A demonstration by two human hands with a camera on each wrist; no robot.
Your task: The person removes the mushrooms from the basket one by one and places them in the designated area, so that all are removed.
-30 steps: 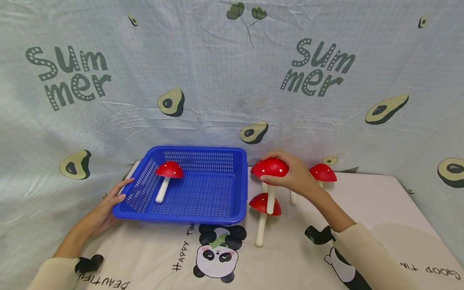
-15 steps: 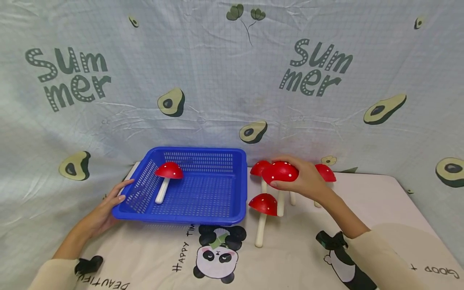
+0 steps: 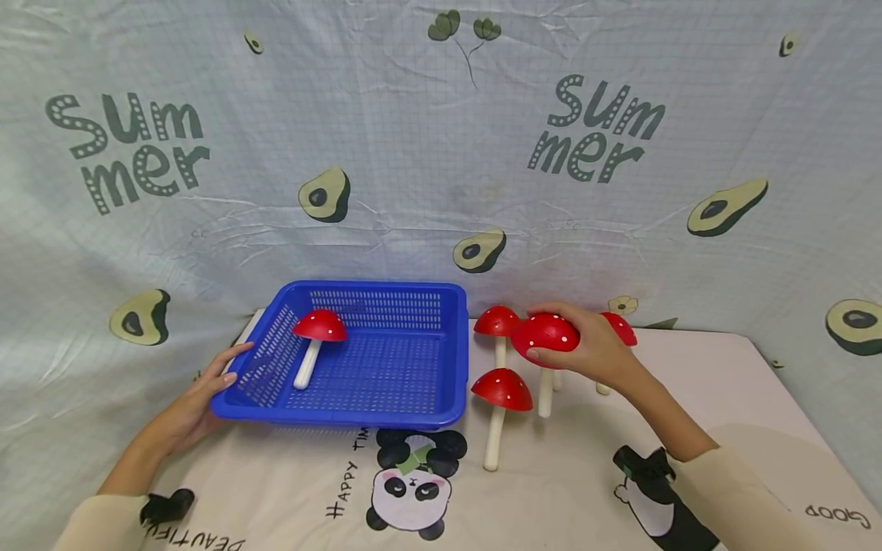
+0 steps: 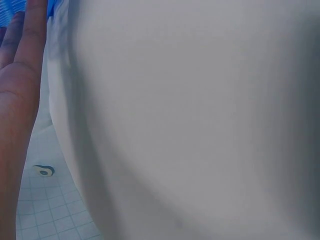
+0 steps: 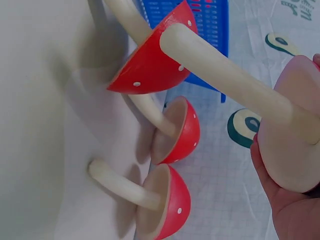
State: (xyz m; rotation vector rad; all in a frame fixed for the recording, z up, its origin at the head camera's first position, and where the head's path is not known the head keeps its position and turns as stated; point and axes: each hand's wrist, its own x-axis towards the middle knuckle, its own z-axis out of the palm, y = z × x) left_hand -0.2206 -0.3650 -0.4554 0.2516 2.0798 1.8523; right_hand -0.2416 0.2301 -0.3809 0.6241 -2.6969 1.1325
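Note:
My right hand (image 3: 586,348) grips the red, white-dotted cap of a toy mushroom (image 3: 546,337), whose pale stem points down. In the right wrist view this mushroom's pale underside (image 5: 285,150) faces the camera. More toy mushrooms stand close by: one at the back left (image 3: 498,321), one in front (image 3: 502,389), and another at the right (image 3: 618,329), partly behind the hand. My left hand (image 3: 189,405) rests against the left side of a blue plastic basket (image 3: 338,418), its fingers straight in the left wrist view. One mushroom (image 3: 320,325) leans inside the basket.
A pale printed cloth with a panda (image 3: 413,490) covers the table. Behind it hangs a light sheet (image 3: 413,153) printed with avocados and lettering. Another pale stem (image 3: 557,380) shows just behind the held mushroom.
My right hand has moved to the right with the mushroom, away from the back-left and front mushrooms it overlapped before. The left hand and basket stay in place.

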